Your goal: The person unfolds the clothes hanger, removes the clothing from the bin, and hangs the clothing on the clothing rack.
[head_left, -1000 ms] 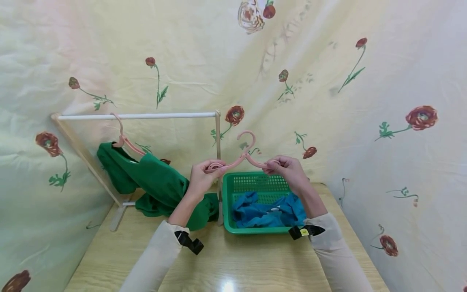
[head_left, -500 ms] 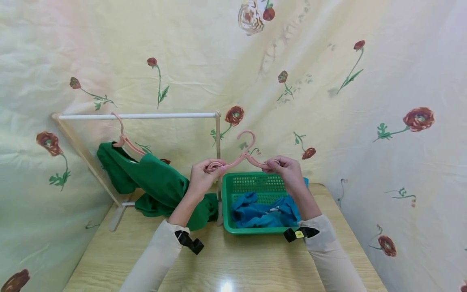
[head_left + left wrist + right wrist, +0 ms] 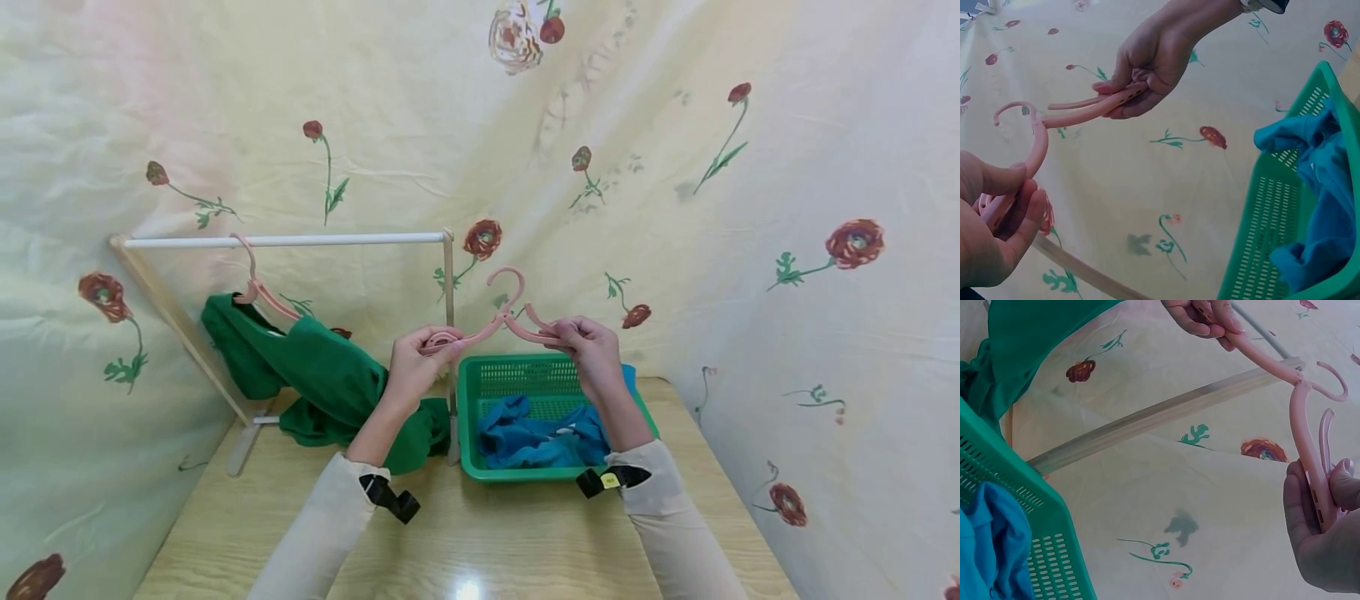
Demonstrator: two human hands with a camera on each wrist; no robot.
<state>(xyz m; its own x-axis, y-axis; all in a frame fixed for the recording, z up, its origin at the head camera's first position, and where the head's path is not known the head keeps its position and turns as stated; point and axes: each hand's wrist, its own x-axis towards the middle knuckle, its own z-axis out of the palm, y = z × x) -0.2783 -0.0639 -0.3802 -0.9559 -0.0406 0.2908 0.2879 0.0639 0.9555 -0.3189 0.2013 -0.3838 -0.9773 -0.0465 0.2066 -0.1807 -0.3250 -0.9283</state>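
A pink folding clothes hanger [image 3: 486, 332] is held up between both hands, its hook pointing up. My left hand [image 3: 411, 367] pinches the end of its left arm between thumb and fingers. My right hand [image 3: 597, 358] grips the right arm's end. A thin pink bar [image 3: 1325, 434] sticks out from that right arm, swung away from it, with the right thumb over its base in the right wrist view. In the left wrist view the thin bar [image 3: 1075, 104] lies beside the thicker arm. No garment is on this hanger.
A green basket [image 3: 517, 476] holding a blue garment [image 3: 536, 442] stands below the right hand. At left, a green garment [image 3: 322, 358] hangs by another pink hanger [image 3: 251, 275] from a rack's white rail [image 3: 345, 239]. Flowered cloth [image 3: 675, 275] surrounds the wooden table [image 3: 465, 542].
The thin bar on the hanger's right arm has swung up and out from the arm. My right forearm has shifted slightly left. The left hand has stayed in place.
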